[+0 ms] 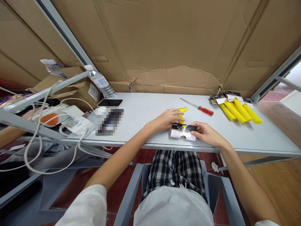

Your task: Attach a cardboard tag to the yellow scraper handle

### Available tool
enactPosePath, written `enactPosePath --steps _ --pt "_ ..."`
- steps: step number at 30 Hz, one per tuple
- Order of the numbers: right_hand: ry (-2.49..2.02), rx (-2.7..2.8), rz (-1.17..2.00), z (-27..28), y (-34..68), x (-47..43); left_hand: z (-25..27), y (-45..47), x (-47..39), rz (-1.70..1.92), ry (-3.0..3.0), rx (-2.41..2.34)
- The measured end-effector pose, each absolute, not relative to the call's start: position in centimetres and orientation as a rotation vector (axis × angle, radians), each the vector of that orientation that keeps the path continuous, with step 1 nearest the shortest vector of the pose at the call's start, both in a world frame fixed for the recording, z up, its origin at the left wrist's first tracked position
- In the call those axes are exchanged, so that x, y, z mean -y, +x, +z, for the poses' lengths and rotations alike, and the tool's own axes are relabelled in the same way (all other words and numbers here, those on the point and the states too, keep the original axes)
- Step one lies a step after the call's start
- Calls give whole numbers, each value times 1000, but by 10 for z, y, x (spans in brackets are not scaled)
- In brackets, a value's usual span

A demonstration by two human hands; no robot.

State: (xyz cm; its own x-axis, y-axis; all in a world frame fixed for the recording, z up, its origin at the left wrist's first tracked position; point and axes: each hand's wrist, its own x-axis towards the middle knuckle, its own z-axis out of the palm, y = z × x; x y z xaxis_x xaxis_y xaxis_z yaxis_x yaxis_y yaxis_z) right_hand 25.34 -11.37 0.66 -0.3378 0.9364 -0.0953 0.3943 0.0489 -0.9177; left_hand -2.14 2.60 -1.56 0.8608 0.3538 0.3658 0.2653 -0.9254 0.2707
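My left hand (167, 119) curls its fingers around a yellow T-shaped tool (182, 110), which looks like a small scraper. Its wide end points away from me, and my fingers hide part of it. A black-and-white printed header card (182, 134) with a notch in its near edge lies against the tool's near end, close to the table's front edge. My right hand (204, 133) pinches the card's right end between thumb and fingers. Whether card and tool are joined cannot be made out.
A red-handled screwdriver (205, 110) lies beyond my right hand. Several yellow carded tools (237, 111) are piled at right. On the left are a phone (110, 103), a water bottle (101, 82), a cardboard box (81, 91), and power strips (77, 121) with white cables. Another person's arm (14, 133) shows far left.
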Motion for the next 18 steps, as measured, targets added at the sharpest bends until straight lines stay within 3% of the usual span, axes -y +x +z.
enactPosePath --steps 8,18 --pt "-1373 1783 1269 4 254 108 -15 -29 -58 598 2635 -954" --pt "-1406 1788 1268 14 247 101 -21 -30 -66 637 2568 -933"
